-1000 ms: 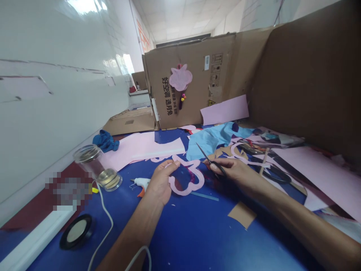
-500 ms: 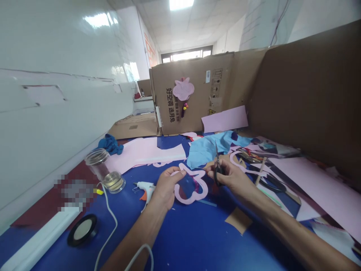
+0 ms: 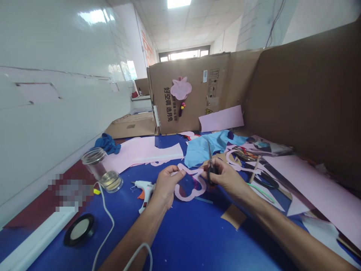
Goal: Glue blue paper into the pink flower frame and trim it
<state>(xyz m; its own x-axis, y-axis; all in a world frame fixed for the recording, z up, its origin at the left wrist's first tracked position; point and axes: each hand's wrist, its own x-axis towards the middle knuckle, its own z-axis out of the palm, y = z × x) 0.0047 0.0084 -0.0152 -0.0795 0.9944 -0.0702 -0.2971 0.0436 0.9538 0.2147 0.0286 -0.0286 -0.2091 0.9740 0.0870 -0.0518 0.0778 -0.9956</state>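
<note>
A white glossy tiled wall (image 3: 56, 49) runs down the left side, and brown cardboard boxes (image 3: 191, 105) stand across the far end and along the right of a table covered in a dark blue printed sheet (image 3: 180, 237).

Near the middle of the table, a pink cut-out outline (image 3: 184, 198) forms a narrow, lobed, cloud-like loop, with the blue surface showing through its hollow centre. It is held up slightly, with its lobes spreading toward the far right. The left hand (image 3: 166, 186) pinches its upper left edge between thumb and fingers. The right hand (image 3: 225, 177) is closed around the black handles of a pair of scissors (image 3: 211, 173), just beside the loop's right edge. The scissors stand nearly upright, tilted slightly left, with their narrow blades pointing away from the person.

Just left of the left hand lies a white hot glue gun (image 3: 143, 188), and further left a clear glass jar (image 3: 97, 165) lies tilted. A white cord (image 3: 105, 222) curves across the near table. Beyond the hands are a light blue sheet (image 3: 203, 150) and a pale pink sheet (image 3: 143, 152). To the right, a wooden stick (image 3: 255, 169) lies among scattered paper scraps.
</note>
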